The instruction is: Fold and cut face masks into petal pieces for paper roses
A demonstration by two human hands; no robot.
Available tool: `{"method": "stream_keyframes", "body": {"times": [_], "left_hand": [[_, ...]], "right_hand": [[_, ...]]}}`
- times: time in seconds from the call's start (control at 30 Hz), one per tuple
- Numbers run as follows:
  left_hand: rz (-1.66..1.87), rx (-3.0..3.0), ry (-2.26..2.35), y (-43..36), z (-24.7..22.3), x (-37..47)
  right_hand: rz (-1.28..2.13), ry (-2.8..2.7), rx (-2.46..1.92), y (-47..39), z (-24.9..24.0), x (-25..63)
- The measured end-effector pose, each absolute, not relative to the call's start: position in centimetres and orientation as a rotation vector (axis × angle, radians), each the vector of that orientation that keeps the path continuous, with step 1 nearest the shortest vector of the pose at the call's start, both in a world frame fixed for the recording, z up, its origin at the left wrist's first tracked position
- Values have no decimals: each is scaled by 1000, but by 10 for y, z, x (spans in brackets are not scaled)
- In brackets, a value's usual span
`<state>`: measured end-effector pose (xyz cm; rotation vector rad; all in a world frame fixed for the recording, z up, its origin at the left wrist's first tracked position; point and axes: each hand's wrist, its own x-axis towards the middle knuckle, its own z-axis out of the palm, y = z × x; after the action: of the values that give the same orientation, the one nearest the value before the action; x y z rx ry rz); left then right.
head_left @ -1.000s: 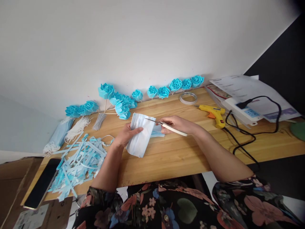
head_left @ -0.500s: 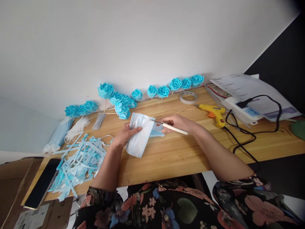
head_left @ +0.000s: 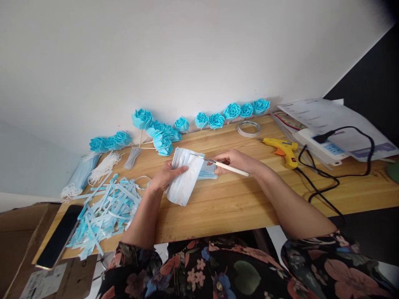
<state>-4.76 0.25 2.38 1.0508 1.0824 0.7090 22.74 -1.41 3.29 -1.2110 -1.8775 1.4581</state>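
Note:
A pale blue face mask [head_left: 186, 182] is pinched between the thumb and fingers of my left hand [head_left: 168, 175], held over the wooden table. My right hand [head_left: 232, 160] is closed around a pair of scissors with white handles [head_left: 232, 168]. Their thin metal blade lies across the upper right part of the mask. More light blue mask material [head_left: 207, 171] shows on the table behind and to the right, partly covered by the held mask and my right hand.
Blue flowers [head_left: 163, 143] line the wall. Cut strips [head_left: 107, 211] and a phone [head_left: 60, 236] lie at left, near stacked masks [head_left: 81, 174], white ear loops [head_left: 104, 166] and wires [head_left: 132, 158]. At right are a tape roll [head_left: 248, 128], yellow glue gun [head_left: 282, 150] and power strip [head_left: 322, 145].
The whole view has shifted slightly, so everything sits a little further right. Both hands, the mask and the scissors keep nearly the same positions relative to each other.

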Motion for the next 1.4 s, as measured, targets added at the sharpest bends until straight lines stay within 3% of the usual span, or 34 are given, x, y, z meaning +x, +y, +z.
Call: {"method": "stream_keyframes", "body": {"times": [0.93,1.4], "left_hand": [[605,1087,1073,-1,25,-43],[629,1078,1028,1,19,-46]], "right_hand": [[1525,-2005,-1009,-11,24,225],[1555,-1873,-1125,-11,24,222]]}}
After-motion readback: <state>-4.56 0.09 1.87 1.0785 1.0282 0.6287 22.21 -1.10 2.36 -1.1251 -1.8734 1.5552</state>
